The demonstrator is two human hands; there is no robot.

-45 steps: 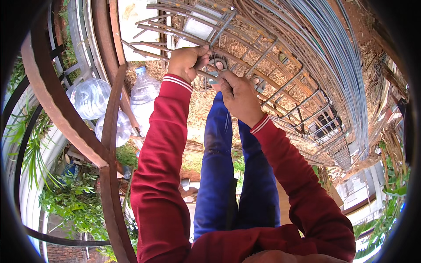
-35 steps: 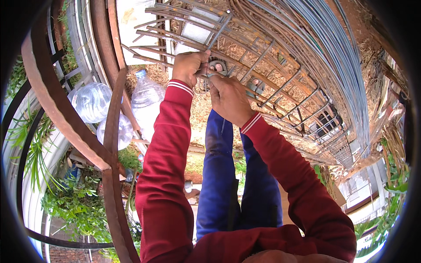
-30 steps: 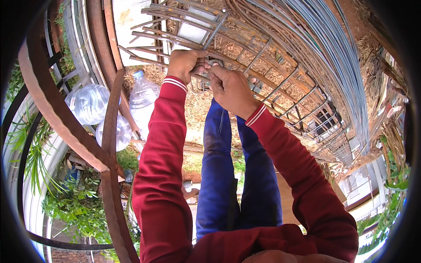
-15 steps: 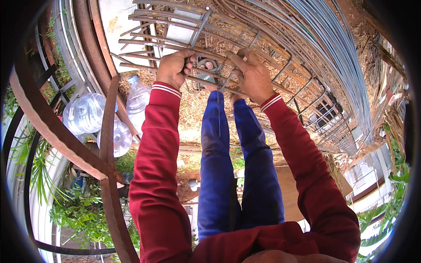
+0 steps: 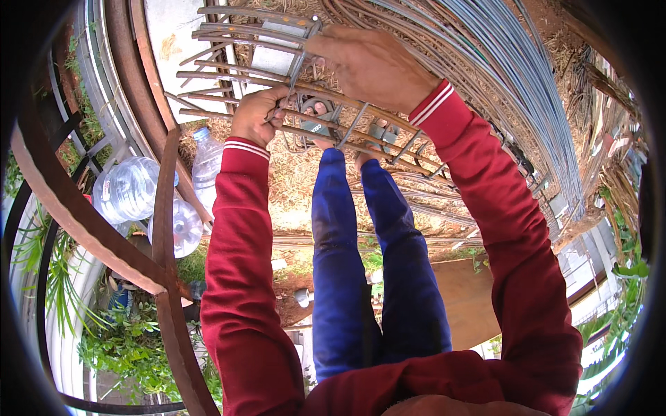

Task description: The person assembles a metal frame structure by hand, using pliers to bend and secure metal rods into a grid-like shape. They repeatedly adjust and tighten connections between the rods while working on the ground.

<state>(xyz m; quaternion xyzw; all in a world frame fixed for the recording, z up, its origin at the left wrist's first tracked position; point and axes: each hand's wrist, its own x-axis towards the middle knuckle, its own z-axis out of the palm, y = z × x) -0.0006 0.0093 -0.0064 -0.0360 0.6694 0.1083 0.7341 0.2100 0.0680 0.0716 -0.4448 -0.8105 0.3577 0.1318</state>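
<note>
A cage of rusty steel bars (image 5: 361, 145) tied with thin stirrups lies across straw-strewn ground in front of my blue trouser legs. My left hand (image 5: 255, 116) is closed around one long bar at the cage's left end. My right hand (image 5: 371, 66) reaches over the top of the cage, back of the hand up, with the fingers curled at a thin grey stirrup (image 5: 300, 66). Small metal loops (image 5: 316, 111) show between the bars just right of my left hand. Both sleeves are red with white-striped cuffs.
A large bundle of grey steel rods (image 5: 517, 83) curves along the upper right. Big clear plastic bottles (image 5: 128, 197) and a smaller bottle (image 5: 205, 158) lie at left behind a rusty curved steel frame (image 5: 83, 222). Green plants (image 5: 118, 340) grow at lower left.
My right hand has left my left hand and moved up and right over the cage top. My left hand stays gripping the bar. The view has tilted closer to the cage.
</note>
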